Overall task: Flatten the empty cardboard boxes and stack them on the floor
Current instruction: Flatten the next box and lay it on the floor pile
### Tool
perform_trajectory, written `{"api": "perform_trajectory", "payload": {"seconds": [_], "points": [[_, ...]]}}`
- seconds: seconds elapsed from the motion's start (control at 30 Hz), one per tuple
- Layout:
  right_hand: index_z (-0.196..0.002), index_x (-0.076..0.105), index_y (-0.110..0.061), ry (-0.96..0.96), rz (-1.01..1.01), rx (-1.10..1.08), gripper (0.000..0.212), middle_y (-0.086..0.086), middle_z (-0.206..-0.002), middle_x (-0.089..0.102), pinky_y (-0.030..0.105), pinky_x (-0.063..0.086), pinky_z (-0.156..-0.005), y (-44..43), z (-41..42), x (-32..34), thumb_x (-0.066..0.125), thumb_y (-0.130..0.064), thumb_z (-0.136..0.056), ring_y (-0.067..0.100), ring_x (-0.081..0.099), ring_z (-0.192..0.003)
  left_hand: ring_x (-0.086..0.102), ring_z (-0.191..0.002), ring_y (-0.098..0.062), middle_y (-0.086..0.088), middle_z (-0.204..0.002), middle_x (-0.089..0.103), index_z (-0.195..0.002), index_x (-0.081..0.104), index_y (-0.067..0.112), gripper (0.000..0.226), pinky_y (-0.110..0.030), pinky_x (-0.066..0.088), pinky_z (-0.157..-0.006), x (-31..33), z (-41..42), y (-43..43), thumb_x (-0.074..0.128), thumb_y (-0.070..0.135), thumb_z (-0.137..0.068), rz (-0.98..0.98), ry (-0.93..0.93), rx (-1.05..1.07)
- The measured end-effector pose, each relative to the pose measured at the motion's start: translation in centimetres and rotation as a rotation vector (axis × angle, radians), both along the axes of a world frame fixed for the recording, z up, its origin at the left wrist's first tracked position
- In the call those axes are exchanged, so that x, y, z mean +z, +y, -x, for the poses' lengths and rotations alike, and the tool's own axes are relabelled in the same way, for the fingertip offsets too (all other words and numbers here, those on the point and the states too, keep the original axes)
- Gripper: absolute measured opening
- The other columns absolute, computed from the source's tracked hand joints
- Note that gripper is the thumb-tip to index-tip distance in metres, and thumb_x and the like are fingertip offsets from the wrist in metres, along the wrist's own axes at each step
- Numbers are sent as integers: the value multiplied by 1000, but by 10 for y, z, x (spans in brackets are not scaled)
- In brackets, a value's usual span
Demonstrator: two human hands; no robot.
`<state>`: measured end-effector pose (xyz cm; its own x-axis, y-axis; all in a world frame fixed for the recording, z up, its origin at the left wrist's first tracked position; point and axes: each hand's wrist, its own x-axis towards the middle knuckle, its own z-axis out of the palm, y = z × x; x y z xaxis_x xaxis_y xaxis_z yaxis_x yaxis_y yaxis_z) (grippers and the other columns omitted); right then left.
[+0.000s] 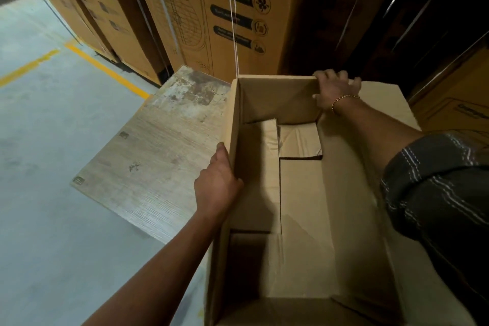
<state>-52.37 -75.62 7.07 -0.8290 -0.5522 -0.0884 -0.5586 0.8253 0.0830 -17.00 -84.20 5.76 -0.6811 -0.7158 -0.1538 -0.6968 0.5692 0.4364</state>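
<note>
Head view: my left hand [217, 185] grips the left wall of the upright box [264, 99], my right hand [334, 90] clasps its far corner; flattening barely begun, next I'd skew the walls flat.

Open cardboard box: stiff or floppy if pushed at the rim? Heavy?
Probably light: the open cardboard box looks empty, only bottom flaps inside. Likely racks sideways when pushed, since the top is open. Walls seem fairly stiff: they stand upright where the right hand grips.
</note>
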Motion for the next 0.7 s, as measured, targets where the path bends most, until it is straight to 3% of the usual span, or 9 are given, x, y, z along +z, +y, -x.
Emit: {"api": "perform_trajectory", "payload": {"seconds": [0.13, 0.27, 0.4, 0.47, 0.57, 0.63, 0.7], "points": [[-136, 38, -27, 46, -1, 7, 45, 9, -140, 44, 62, 30, -101, -2, 8, -8, 53, -31, -94, 37, 35, -130, 65, -104, -34, -11, -136, 58, -157, 17, 16, 87, -35, 42, -73, 0, 2, 2, 66, 21, -85, 26, -28, 8], [-141, 34, -27, -19, 25, 10, 57, 10, -144, 38, 62, 33, -102, -2, 6, -6, 59, -33, -91, 38, 33, -132, 65, -105, -34, -10, -137, 57, -157, 17, 16, 88, -36, 44, -74, 1, 1, 2, 66, 21, -85, 21, -38, 20], [-156, -2, -28, -104, 42, -24, 101, 2, -165, -6, 61, 20, -113, 13, -15, -5, 69, -29, -85, 35, 4, -151, 65, -103, -33, -10, -133, 59, -155, 21, 16, 83, -36, 42, -72, 3, 2, 2, 66, 22, -85, 35, -42, 29], [-156, -12, -25, -170, 137, -111, 102, 0, -165, -17, 54, 18, -118, 33, -36, -4, 64, -19, -87, 33, -1, -152, 66, -96, -33, -10, -125, 63, -149, 27, 15, 73, -36, 41, -69, 2, 2, 4, 63, 23, -86, 52, -22, 35], [-156, -14, -21, -329, 282, -219, 101, 1, -166, -7, 47, 28, -118, 86, -79, -8, 60, -13, -88, 32, 21, -148, 67, -90, -33, -10, -116, 65, -139, 35, 13, 58, -37, 43, -67, 1, 1, 7, 59, 22, -88, 80, 0, 32], [-155, -13, -30, -451, 379, -236, 104, 2, -165, 9, 49, 41, -109, 131, -116, -11, 62, -16, -86, 33, 39, -137, 67, -92, -34, -11, -116, 65, -138, 36, 12, 54, -39, 47, -69, 3, 0, 6, 57, 22, -90, 95, 13, 22], [-154, -7, -39, -523, 463, -223, 99, 2, -161, 23, 50, 44, -106, 177, -161, -12, 60, -26, -83, 31, 44, -133, 66, -97, -36, -13, -123, 62, -143, 32, 11, 60, -41, 48, -73, 9, -3, 7, 58, 26, -91, 76, 9, 4]]}}
